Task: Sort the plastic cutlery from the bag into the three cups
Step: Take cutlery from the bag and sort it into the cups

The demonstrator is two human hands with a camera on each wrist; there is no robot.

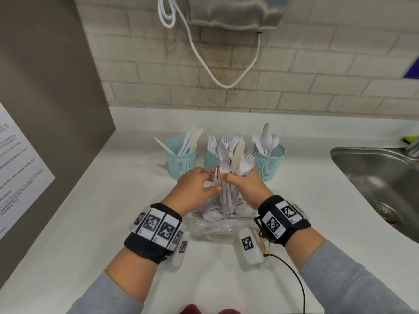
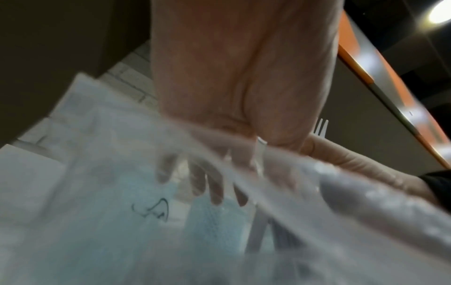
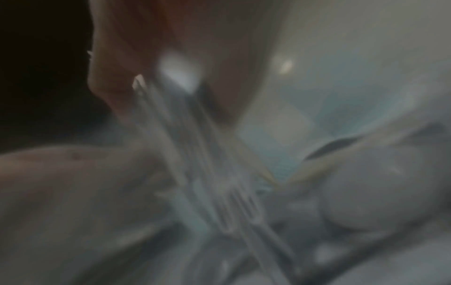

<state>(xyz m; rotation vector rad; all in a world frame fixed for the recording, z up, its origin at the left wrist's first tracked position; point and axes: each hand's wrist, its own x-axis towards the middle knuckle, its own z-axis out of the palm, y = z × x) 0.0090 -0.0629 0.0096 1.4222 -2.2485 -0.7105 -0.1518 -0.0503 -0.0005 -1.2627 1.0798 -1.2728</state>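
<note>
Three teal mesh cups stand at the back of the counter: the left cup (image 1: pixel 180 160) holds knives, the middle cup (image 1: pixel 211 160) forks, the right cup (image 1: pixel 271 163) spoons. My right hand (image 1: pixel 247 186) grips an upright bundle of white cutlery (image 1: pixel 233 159) in front of the middle cup, partly hiding it. My left hand (image 1: pixel 197 189) pinches a small fork (image 1: pixel 216 177) at the bundle's left side. Under both hands lies the clear plastic bag (image 1: pixel 213 227) with spoons in it. The left wrist view shows my left hand (image 2: pixel 244 77) behind the bag's film (image 2: pixel 97 173). The right wrist view is blurred; cutlery handles (image 3: pixel 195 154) run through it.
A steel sink (image 1: pixel 374 177) is set into the counter on the right, with a tap (image 1: pixel 411 146) at its far edge. A grey panel with a printed sheet (image 1: pixel 18 168) walls off the left. A white cable (image 1: pixel 226 85) hangs on the brick wall. A black wire (image 1: pixel 294 279) trails from my right wrist.
</note>
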